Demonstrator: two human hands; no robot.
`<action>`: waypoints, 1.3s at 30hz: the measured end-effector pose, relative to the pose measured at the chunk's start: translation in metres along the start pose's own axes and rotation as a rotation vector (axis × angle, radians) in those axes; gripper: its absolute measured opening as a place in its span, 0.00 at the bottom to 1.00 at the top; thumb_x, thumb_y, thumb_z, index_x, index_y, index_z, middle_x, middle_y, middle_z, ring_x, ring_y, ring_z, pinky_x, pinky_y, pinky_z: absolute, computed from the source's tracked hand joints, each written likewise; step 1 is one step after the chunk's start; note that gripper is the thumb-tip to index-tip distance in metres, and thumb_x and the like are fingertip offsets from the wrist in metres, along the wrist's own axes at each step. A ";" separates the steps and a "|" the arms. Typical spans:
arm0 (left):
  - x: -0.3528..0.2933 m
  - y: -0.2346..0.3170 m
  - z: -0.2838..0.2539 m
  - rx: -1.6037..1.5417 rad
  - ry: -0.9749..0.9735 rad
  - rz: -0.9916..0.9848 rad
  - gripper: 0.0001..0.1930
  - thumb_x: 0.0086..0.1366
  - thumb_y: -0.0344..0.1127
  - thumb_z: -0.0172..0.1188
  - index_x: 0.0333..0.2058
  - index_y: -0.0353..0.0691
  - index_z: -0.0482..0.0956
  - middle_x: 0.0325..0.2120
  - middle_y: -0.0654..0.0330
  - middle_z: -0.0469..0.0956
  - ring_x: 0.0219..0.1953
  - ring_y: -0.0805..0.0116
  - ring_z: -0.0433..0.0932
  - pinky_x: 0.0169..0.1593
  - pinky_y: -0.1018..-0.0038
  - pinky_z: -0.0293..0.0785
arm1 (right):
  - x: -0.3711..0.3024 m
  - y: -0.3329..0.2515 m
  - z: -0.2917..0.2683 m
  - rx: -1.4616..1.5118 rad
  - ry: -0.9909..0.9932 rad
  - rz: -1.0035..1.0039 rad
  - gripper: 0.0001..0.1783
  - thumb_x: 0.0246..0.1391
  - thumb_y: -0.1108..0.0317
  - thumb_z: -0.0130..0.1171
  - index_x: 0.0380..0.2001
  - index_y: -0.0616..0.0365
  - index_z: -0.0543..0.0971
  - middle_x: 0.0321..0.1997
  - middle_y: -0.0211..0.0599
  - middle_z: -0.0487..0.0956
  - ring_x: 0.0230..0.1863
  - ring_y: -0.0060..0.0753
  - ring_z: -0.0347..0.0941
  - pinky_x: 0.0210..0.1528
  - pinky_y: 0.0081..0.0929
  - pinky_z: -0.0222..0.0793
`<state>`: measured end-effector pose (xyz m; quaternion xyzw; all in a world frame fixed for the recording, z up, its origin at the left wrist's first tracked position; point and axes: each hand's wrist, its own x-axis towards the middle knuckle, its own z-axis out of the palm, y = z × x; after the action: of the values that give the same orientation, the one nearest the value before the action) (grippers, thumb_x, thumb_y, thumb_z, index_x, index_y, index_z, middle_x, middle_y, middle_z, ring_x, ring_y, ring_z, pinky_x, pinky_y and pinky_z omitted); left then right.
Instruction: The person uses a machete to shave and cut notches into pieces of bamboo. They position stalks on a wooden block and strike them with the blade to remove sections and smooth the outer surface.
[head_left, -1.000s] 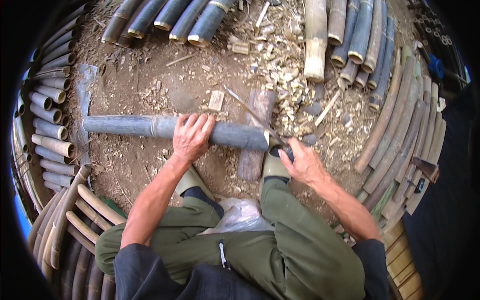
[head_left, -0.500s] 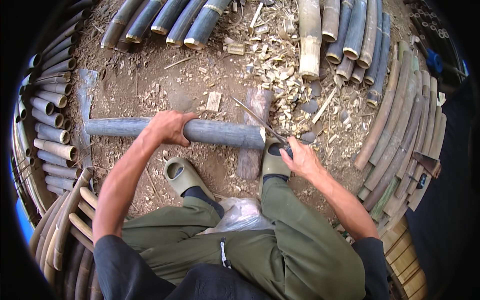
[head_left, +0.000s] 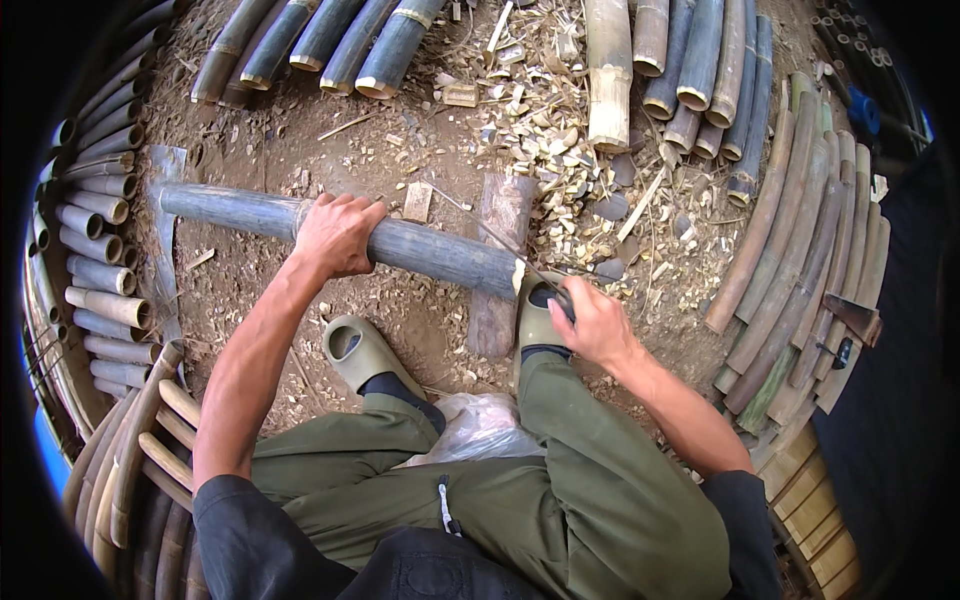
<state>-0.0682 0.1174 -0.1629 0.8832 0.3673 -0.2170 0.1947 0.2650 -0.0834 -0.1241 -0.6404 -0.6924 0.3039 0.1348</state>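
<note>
My left hand (head_left: 342,234) is wrapped over a dark bluish-grey bamboo pole (head_left: 440,250) near its middle. The pole lies slantwise, its left end farther from me, and its right end rests on a wooden block (head_left: 503,215). In my right hand (head_left: 598,322) is the handle of a long-bladed knife (head_left: 494,234). The blade, seen almost edge-on, crosses the pole close to its pale cut right end and points away to the left. Whether the edge touches the bamboo I cannot tell. My right shoe (head_left: 537,318) is beside that end.
Cut bamboo lengths (head_left: 395,45) lie at the far side, with more stacked left (head_left: 105,270) and right (head_left: 800,240). Pale wood chips (head_left: 565,150) litter the dirt beyond the block. A hatchet-like blade (head_left: 852,318) sits on the right stack. A flat metal strip (head_left: 165,260) lies at left.
The pole's left end has swung away from me, tilting the pole, with my left hand still on it. The knife's tip has moved left, and its blade now crosses the pole nearer its end.
</note>
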 end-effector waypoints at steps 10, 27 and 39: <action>-0.017 -0.001 0.019 0.029 0.340 0.020 0.23 0.47 0.32 0.67 0.45 0.48 0.75 0.36 0.62 0.78 0.45 0.61 0.78 0.55 0.58 0.68 | 0.010 -0.032 -0.006 0.213 0.130 -0.051 0.16 0.62 0.60 0.59 0.43 0.63 0.73 0.28 0.54 0.80 0.26 0.53 0.81 0.27 0.42 0.75; -0.029 0.007 0.059 0.163 0.788 0.006 0.17 0.56 0.34 0.60 0.46 0.49 0.76 0.41 0.63 0.77 0.47 0.64 0.76 0.60 0.54 0.63 | 0.021 -0.010 -0.007 0.145 -0.127 0.165 0.16 0.62 0.60 0.58 0.41 0.63 0.71 0.24 0.51 0.79 0.24 0.51 0.79 0.26 0.44 0.76; -0.039 0.025 0.034 0.117 0.374 -0.097 0.41 0.46 0.36 0.72 0.63 0.52 0.68 0.52 0.56 0.71 0.59 0.58 0.69 0.68 0.46 0.54 | 0.019 0.008 0.003 0.138 -0.334 0.393 0.17 0.62 0.58 0.57 0.39 0.62 0.69 0.24 0.59 0.79 0.28 0.65 0.78 0.32 0.52 0.73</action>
<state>-0.0832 0.0614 -0.1661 0.8993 0.4258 -0.0795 0.0608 0.2674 -0.0657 -0.1352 -0.6927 -0.5452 0.4721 0.0006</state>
